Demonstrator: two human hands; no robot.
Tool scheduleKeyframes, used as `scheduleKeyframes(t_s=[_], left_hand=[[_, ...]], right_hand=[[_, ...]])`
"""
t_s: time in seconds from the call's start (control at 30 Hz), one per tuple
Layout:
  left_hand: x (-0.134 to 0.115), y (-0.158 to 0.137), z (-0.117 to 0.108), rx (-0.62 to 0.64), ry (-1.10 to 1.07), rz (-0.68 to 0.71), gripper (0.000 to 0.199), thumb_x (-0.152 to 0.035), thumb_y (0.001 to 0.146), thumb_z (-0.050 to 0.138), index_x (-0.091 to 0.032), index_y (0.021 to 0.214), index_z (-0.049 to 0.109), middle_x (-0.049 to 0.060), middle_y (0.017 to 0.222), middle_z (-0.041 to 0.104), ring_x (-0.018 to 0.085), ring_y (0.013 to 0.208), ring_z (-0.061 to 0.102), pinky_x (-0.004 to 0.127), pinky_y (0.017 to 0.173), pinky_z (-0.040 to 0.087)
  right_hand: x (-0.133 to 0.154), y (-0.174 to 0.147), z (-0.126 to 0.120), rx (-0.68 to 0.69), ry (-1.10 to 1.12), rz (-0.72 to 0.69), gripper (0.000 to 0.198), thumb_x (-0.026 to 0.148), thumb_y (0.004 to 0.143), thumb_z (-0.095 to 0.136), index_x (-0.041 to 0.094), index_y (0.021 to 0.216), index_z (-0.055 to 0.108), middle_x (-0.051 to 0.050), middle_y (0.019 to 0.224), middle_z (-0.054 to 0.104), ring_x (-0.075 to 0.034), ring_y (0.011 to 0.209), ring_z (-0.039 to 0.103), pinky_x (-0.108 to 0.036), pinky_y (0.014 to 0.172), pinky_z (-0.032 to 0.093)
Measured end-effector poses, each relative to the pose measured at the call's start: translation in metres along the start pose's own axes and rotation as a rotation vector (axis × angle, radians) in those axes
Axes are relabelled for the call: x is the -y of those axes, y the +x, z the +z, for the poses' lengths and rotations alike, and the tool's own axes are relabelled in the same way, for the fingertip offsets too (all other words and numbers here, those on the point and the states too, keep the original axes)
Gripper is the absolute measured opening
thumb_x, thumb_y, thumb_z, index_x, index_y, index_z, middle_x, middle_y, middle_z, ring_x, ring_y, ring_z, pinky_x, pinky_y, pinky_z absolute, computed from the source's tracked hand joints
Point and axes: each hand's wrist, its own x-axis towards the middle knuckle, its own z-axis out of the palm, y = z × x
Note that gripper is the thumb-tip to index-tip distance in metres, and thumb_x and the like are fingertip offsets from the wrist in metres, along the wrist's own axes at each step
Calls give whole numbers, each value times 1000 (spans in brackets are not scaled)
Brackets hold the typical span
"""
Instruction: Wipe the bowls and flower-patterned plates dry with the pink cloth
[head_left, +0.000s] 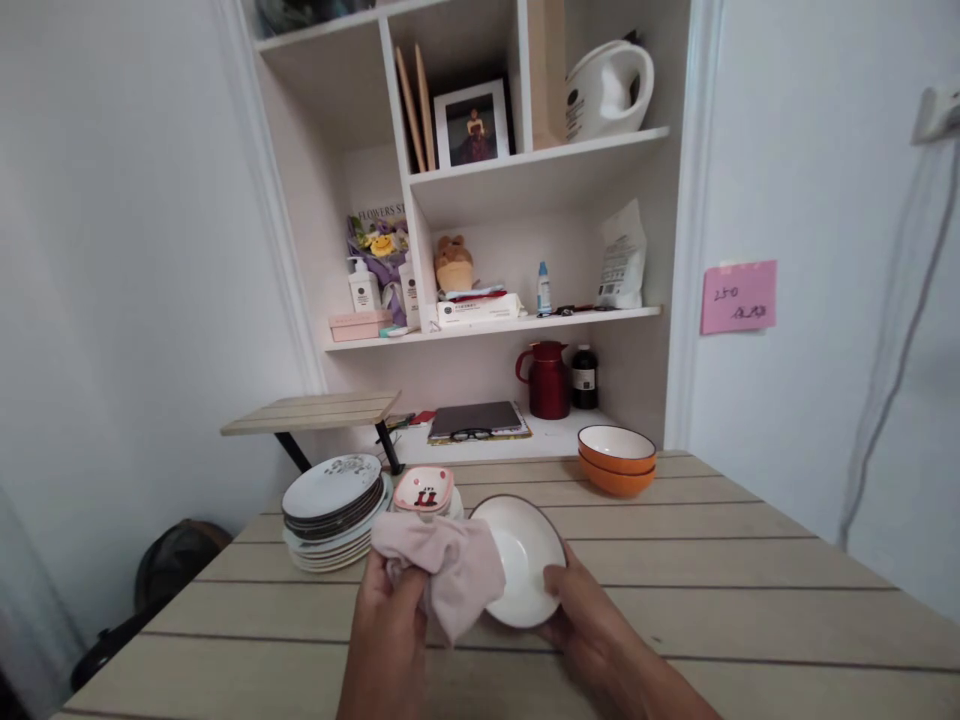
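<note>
My right hand [574,605] grips a white bowl [521,560] with a dark rim, thumb over its right edge and fingers underneath. The bowl is tilted so that its inside faces me. In my left hand [394,600] is a bunched pale pink cloth [446,565], which overlaps the bowl's left side. Just behind the cloth sits a small white dish with a pink rim [424,490] and a red print, partly covered by it. A tall stack of plates [334,510] stands left of the cloth, a flower-patterned one on top.
Two orange bowls [616,462] are stacked at the table's back right. A small wooden riser [311,410] on black legs stands behind the plates. On the lowest shelf are a laptop [478,420] with glasses, a red jug [549,382] and a dark bottle [584,380].
</note>
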Motion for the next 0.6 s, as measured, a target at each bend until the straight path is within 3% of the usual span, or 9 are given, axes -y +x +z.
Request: scheduleKeyframes(t_s=[0.17, 0.27, 0.43, 0.5, 0.6], left_hand=[[4, 9, 15, 85, -76, -65, 76, -21, 65, 81, -22, 134, 50, 8, 110, 72, 24, 96, 71, 34, 88, 54], [14, 9, 18, 137, -73, -88, 73, -22, 68, 79, -23, 134, 49, 8, 112, 71, 23, 100, 69, 33, 90, 53], [30, 10, 21, 271, 215, -122, 66, -19, 70, 73, -21, 132, 52, 12, 125, 65, 27, 114, 62, 37, 100, 47], [38, 13, 18, 305, 420, 5, 63, -12, 67, 70, -20, 128, 58, 13, 131, 59, 29, 124, 54, 40, 109, 38], [49, 17, 10, 333, 700, 304, 58, -7, 67, 64, -21, 123, 64, 13, 141, 47, 29, 132, 45, 44, 116, 30]], right_hand=[[-6, -5, 5, 97, -143, -21, 94, 18, 55, 47, 32, 146, 33, -8, 103, 73, -21, 65, 65, -28, 50, 47], [-4, -8, 8, 118, -157, -34, 94, 17, 55, 49, 33, 146, 34, -7, 107, 73, -20, 65, 65, -27, 50, 46], [-2, -7, 8, 109, -99, -38, 78, 19, 61, 56, 31, 138, 46, -4, 108, 74, -20, 75, 66, -27, 58, 49], [-2, -7, 8, 106, -89, -48, 83, 14, 56, 54, 30, 137, 46, -2, 103, 74, -19, 72, 65, -26, 57, 48], [-2, -8, 8, 95, -85, -37, 88, 11, 52, 51, 29, 137, 45, -1, 98, 75, -18, 69, 64, -25, 57, 47]])
